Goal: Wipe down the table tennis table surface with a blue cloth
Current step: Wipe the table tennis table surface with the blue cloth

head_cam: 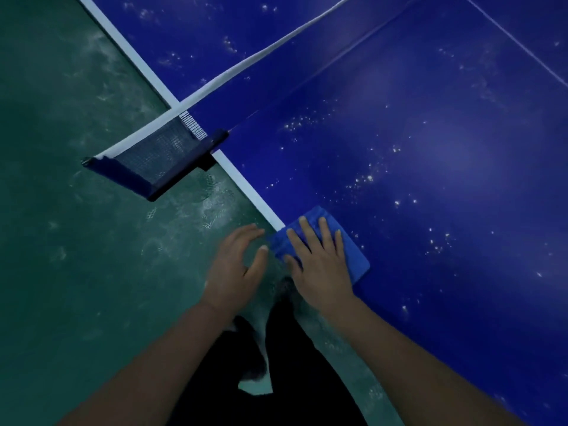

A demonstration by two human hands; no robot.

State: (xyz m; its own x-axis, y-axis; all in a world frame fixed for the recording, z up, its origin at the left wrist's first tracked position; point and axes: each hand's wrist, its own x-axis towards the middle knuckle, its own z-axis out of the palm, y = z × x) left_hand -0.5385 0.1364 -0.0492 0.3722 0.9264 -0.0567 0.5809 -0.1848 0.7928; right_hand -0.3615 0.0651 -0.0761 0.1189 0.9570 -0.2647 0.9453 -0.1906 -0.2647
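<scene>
A folded blue cloth [353, 256] lies on the near side edge of the dark blue table tennis table [430, 164], partly overhanging it. My right hand [319, 262] presses flat on the cloth with straight, spread fingers. My left hand [235, 269] hovers just off the table's edge over the floor, fingers loosely cupped, holding nothing; its fingertips are close to the cloth's left edge. White dust specks are scattered over the table surface.
The net [246, 66] with its white top band crosses the table, and its dark clamp post [153, 161] sticks out past the white side line [246, 186]. Green floor [76, 241] lies to the left. My dark trousers show below.
</scene>
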